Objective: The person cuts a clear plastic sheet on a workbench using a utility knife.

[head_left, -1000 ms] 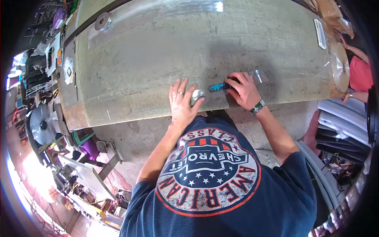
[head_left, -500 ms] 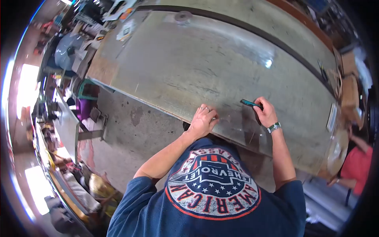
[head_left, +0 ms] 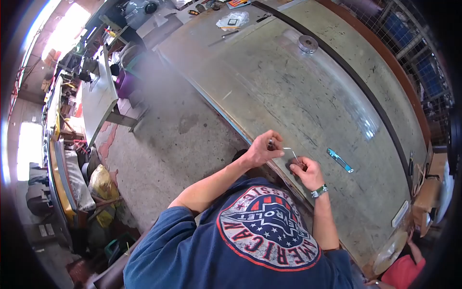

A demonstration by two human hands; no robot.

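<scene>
Over the table's near edge, my left hand (head_left: 264, 148) is closed in a pinch. Close by on its right, my right hand (head_left: 308, 172) pinches too, fingers curled. Between them runs a thin, bent, whitish strip (head_left: 291, 151), whose ends meet the fingertips of both hands; its material is too small to make out. A teal utility knife (head_left: 340, 160) lies flat on the tabletop, right of my right hand and apart from it.
The large worn table (head_left: 269, 91) carries a roll of tape (head_left: 308, 44) and a small clear bag (head_left: 232, 20) at the far end. A dark strip (head_left: 356, 72) runs lengthwise along it. At lower right is another person in red (head_left: 405, 272).
My right hand has let go of the utility knife, which now lies on the table. That hand has moved left to the strip by my left hand. The view has turned.
</scene>
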